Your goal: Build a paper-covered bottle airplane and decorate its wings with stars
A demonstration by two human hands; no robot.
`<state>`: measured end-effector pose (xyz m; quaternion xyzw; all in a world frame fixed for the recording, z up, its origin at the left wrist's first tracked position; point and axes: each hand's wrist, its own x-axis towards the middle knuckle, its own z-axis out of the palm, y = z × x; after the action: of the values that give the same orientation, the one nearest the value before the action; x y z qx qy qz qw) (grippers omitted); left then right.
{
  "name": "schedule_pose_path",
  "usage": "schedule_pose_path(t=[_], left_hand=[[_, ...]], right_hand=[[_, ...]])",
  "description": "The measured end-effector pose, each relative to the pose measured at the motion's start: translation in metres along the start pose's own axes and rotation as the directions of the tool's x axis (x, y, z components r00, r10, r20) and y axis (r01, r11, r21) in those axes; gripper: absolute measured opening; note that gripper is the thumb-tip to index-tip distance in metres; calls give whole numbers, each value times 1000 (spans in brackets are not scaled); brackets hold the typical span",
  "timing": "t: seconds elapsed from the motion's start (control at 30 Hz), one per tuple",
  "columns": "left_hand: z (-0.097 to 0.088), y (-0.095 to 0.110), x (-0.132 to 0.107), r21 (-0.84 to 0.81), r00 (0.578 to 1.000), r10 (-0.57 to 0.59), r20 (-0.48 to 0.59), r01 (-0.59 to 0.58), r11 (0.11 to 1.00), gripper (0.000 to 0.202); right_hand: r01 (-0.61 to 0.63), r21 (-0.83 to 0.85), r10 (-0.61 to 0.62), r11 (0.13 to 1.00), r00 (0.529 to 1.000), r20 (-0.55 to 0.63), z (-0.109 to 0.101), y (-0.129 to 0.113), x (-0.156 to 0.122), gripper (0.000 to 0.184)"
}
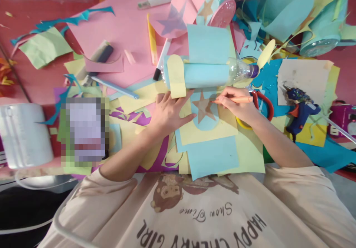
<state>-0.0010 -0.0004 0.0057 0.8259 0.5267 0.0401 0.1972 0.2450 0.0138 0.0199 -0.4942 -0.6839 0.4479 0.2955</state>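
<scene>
My right hand point(236, 99) is closed around an orange marker point(241, 99), its tip at the right side of a brown star point(204, 108). The star lies on a rounded light blue paper piece point(207, 125), which rests on a pale yellow sheet point(228, 129). With fingers spread, my left hand point(171, 111) presses flat on the papers left of the star. Just beyond both hands lies a clear plastic bottle point(236, 71) on its side, wrapped in light blue paper, with a purple cap point(253, 70). A yellow paper strip point(177, 77) crosses the bottle's base end.
A blue glue gun point(299, 116) and red-handled scissors point(265, 105) lie to the right. Several markers, including a yellow one point(151, 38), rest on pink paper point(125, 22). At left are a blurred-out phone-like object point(86, 129) and a white case point(26, 135). Paper scraps surround everything.
</scene>
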Motion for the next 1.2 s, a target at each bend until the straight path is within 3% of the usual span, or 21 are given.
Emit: schedule_pose_path(t=[0.27,0.53,0.93,1.2], left_hand=[[0,0,0,0,1000,0,3,0,1000,66],[1,-1,0,-4,1000,4,-4,-4,1000,65],[0,0,0,-14,1000,-6,1,6,1000,65],[-1,0,0,-21,1000,-8,4,8,1000,65]], right_hand=[[-57,40,56,998,998,26,0,-3,1,22],[-96,55,97,994,995,-25,1,-2,0,25],[-39,3,39,999,998,-49,3,2,-1,32],[-14,-8,14,1000,1000,-3,1,-1,0,31]])
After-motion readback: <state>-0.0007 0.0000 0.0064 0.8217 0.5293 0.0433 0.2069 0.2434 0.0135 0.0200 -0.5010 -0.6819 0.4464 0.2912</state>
